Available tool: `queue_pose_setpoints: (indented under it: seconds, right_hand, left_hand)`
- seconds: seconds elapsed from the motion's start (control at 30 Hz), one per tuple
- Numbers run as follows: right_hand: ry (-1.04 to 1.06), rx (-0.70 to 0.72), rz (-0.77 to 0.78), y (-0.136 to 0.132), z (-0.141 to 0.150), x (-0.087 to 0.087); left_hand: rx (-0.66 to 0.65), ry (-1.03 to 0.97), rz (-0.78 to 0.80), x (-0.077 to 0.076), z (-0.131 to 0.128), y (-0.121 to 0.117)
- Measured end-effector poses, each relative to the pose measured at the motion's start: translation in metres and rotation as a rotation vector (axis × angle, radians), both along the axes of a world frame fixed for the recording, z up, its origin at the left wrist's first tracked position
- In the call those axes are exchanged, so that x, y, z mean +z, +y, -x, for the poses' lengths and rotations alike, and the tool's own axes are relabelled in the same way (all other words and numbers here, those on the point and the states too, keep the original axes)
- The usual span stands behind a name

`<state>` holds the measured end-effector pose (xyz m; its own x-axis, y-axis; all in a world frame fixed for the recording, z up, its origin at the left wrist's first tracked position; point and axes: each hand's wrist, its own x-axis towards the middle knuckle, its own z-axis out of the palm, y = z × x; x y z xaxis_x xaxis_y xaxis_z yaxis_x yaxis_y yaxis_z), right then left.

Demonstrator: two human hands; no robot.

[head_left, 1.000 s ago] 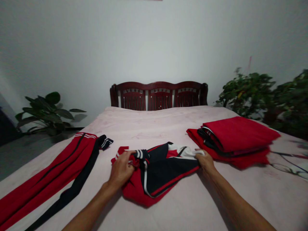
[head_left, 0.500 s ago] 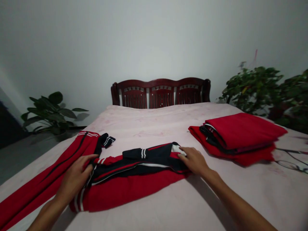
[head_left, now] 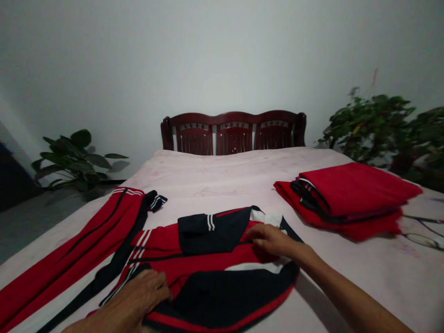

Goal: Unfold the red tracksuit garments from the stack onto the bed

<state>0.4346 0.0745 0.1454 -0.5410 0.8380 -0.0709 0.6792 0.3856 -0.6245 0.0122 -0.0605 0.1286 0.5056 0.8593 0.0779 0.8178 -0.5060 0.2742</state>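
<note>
The red-and-navy track jacket [head_left: 215,263] lay spread on the pink bedsheet [head_left: 243,175]; the left hand [head_left: 138,296] pressed flat on its near hem; the right hand [head_left: 268,239] pinched fabric near the collar. Tugging unevenly could have bunched the folded sleeve [head_left: 204,226]; it sat loose.

Both forearms bare, no sleeves, rings or watch visible.

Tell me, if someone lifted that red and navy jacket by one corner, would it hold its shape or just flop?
Most likely flop. The jacket lies flat, creased and folded over itself, so it looks like soft cloth that would sag and unfold. It is probably light, since the left hand and right hand merely rest on it. Pushed, it would probably bunch up on the bedsheet rather than slide.
</note>
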Motion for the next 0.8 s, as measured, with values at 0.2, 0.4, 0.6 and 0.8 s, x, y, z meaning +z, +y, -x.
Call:
queue_pose_setpoints:
  seconds: [0.2,0.4,0.6,0.8]
  right_hand:
    - [-0.253,0.178,-0.381,0.024,0.063,-0.024]
    - [0.209,-0.383,-0.156,0.091,0.079,0.008]
    - [0.359,-0.684,-0.090,0.121,0.019,0.024]
    - [0.160,-0.601,0.013,0.056,0.005,-0.023]
  left_hand:
    - [0.095,0.131,0.045,-0.028,0.001,0.012]
    - [0.069,0.191,-0.116,0.009,0.009,0.029]
    - [0.497,0.285,-0.555,0.065,0.065,0.084]
    - [0.681,0.002,-0.390,0.047,0.051,0.088]
